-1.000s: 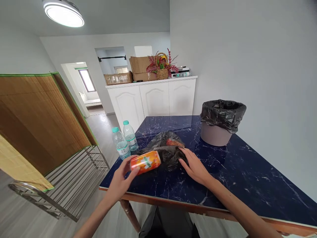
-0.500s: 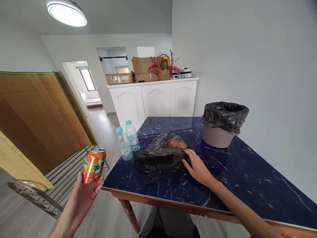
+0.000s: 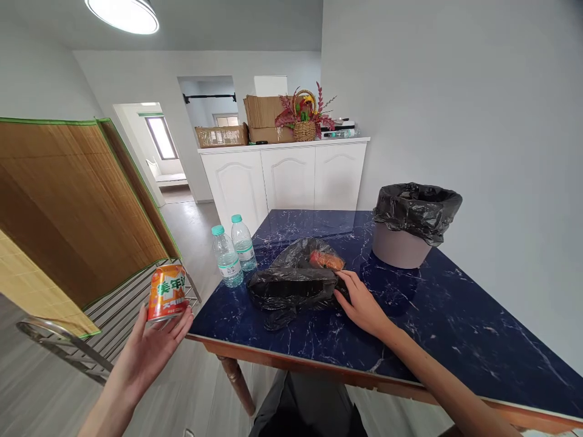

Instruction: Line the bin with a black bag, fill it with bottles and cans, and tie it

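1. Main worry: the orange can, at left of frame below mid-height, is sitting out past the table's left edge, the metal rack and the floor showing behind and below. The left hand is gripping only low on it, so a slight tip could, I judge, send it down.
2. Second worry: the two water bottles, nearer bottle and farther bottle, are standing upright just beside the black bag's left end, close to the table edge. A tug on the bag or a careless sweep of the left arm could topple one.
3. Third: the bag, mid-frame, is lying slack, its dark mouth facing the viewer. Loose plastic could be folding shut or sliding if the right hand lifts. A red-orange packet is showing at its upper right; inside or behind, I cannot tell.
4. Left pose: reaching in from lower left, palm turning up, thumb on one side of the can, fingers on the other; holding the can.
5. Right pose: forearm slanting in from lower right, the right hand resting palm down, fingertips touching the bag's right end. Pinching or merely pressing, I cannot tell.
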A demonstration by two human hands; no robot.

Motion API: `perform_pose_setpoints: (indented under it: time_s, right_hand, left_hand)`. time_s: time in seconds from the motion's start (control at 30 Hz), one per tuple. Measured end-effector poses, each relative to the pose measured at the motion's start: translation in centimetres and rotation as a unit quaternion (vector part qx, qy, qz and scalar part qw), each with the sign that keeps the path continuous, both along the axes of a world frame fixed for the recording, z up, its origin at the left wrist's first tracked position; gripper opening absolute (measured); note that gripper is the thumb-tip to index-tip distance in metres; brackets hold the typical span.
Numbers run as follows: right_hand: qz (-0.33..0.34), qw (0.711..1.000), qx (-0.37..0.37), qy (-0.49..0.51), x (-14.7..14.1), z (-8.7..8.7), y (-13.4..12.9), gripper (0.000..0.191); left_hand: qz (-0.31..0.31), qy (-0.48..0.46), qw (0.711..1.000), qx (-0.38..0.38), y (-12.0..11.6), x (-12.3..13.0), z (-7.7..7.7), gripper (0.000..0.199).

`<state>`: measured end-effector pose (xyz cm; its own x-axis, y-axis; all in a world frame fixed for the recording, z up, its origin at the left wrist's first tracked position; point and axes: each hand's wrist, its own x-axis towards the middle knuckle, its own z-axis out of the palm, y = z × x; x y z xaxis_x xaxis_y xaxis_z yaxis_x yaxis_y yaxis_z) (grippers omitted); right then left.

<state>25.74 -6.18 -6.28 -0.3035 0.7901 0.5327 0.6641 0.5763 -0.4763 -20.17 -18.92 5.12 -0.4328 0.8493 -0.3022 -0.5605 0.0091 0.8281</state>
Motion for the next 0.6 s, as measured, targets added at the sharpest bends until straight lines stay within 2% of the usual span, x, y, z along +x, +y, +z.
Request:
perform_pose_setpoints:
  time_s: [0.07, 0.17, 0.23, 0.3, 0.37, 0.43, 0.5, 0.6]
  right_hand:
    - [0.001, 1.000, 0.001, -0.002, 0.0, 0.1, 0.0, 0.043]
    - [-0.001, 1.000, 0.004, -0.002, -0.1, 0.2, -0.1, 0.042]
    - [-0.002, 1.000, 0.005, -0.001, -0.2, 0.3, -0.2, 0.041]
    - [-0.001, 1.000, 0.005, 0.000, -0.2, 0.3, -0.2, 0.041]
    - [0.001, 1.000, 0.003, 0.002, -0.2, 0.3, -0.2, 0.041]
    - [0.002, 1.000, 0.001, 0.003, -0.2, 0.2, -0.1, 0.042]
    - [0.001, 1.000, 0.000, 0.006, -0.2, 0.1, -0.1, 0.042]
    - [-0.001, 1.000, 0.000, 0.008, -0.2, 0.1, -0.1, 0.043]
  left_hand:
    - [0.010, -0.019, 1.000, 0.012, 0.5, 0.0, -0.2, 0.054]
    - [0.011, 0.004, 1.000, 0.027, 1.0, 0.4, -0.3, 0.036]
    - [-0.014, 0.042, 0.998, 0.032, 1.2, 0.8, -0.6, 0.027]
    - [-0.055, 0.113, 0.991, 0.035, 1.4, 1.0, -1.0, 0.036]
    - [-0.087, 0.242, 0.966, 0.018, 1.8, 1.1, -1.5, 0.052]
    - [-0.088, 0.370, 0.925, -0.017, 2.6, 1.0, -2.0, 0.066]
    - [-0.059, 0.467, 0.882, -0.036, 3.7, 0.9, -2.7, 0.073]
    - [-0.014, 0.559, 0.828, -0.026, 5.5, 0.7, -3.7, 0.078]
